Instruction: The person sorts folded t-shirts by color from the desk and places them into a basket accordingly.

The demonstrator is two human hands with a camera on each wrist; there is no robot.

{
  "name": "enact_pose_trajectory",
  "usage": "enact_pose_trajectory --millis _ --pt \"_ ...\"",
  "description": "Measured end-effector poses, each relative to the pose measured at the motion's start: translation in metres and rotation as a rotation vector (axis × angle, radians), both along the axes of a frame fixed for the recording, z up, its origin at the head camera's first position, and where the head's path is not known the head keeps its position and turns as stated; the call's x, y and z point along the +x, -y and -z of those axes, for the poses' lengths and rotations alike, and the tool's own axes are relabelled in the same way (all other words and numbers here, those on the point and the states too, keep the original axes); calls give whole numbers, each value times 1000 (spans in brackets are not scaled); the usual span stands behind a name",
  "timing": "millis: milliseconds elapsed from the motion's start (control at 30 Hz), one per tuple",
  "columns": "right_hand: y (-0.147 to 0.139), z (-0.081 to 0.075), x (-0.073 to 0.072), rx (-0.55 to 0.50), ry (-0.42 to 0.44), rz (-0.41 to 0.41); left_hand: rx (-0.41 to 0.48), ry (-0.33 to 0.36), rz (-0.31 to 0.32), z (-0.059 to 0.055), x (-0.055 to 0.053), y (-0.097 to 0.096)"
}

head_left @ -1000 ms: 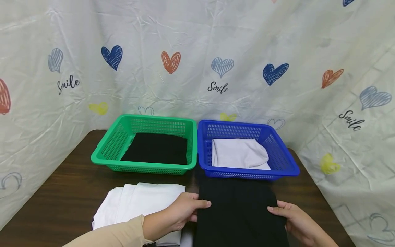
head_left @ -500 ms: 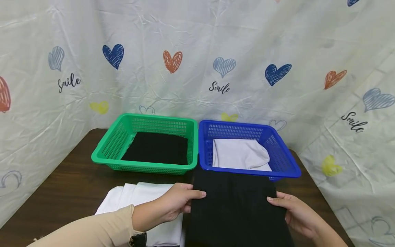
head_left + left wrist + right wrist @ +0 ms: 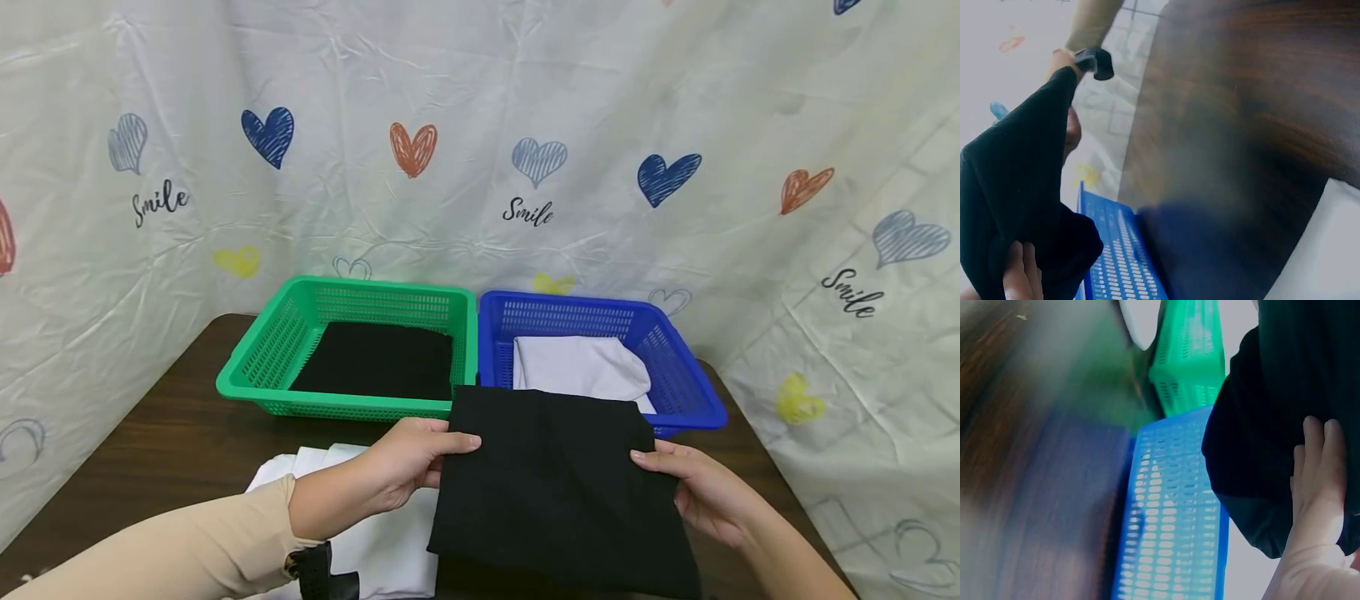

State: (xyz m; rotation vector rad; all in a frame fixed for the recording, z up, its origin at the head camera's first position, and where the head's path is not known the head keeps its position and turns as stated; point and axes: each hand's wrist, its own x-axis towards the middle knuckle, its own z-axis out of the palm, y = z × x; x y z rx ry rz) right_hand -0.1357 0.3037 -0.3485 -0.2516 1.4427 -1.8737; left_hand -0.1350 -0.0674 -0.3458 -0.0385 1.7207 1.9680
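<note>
A folded black cloth (image 3: 558, 492) is held up between both hands in front of the baskets. My left hand (image 3: 397, 467) pinches its left edge, thumb on top and fingers beneath. At the right edge, my right hand (image 3: 708, 487) grips it the same way. In the left wrist view the cloth (image 3: 1016, 181) hangs clear of the table, fingers (image 3: 1019, 275) under it. The right wrist view has the fingers (image 3: 1319, 462) spread against the underside of the cloth (image 3: 1254, 437). Its far edge overlaps the blue basket's front rim in the head view.
A green basket (image 3: 337, 402) with folded black cloth (image 3: 378, 360) stands at back left. Beside it, a blue basket (image 3: 686, 367) contains folded white cloth (image 3: 577, 367). White folded cloths (image 3: 397, 533) lie front left on the brown table (image 3: 165, 450), partly under my left arm. A printed curtain hangs behind.
Both hands have lifted the black cloth off the table and shifted it slightly left. Its near edge now shows raised. The baskets have stayed put.
</note>
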Motion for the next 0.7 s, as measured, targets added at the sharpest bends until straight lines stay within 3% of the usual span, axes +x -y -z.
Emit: enact_pose_trajectory --millis 233,700 --pt "18 -13 -15 39 -22 23 -54 -17 -29 -13 -8 13" --pt "43 -46 -35 101 -43 49 -110 -63 -19 -36 -31 41"
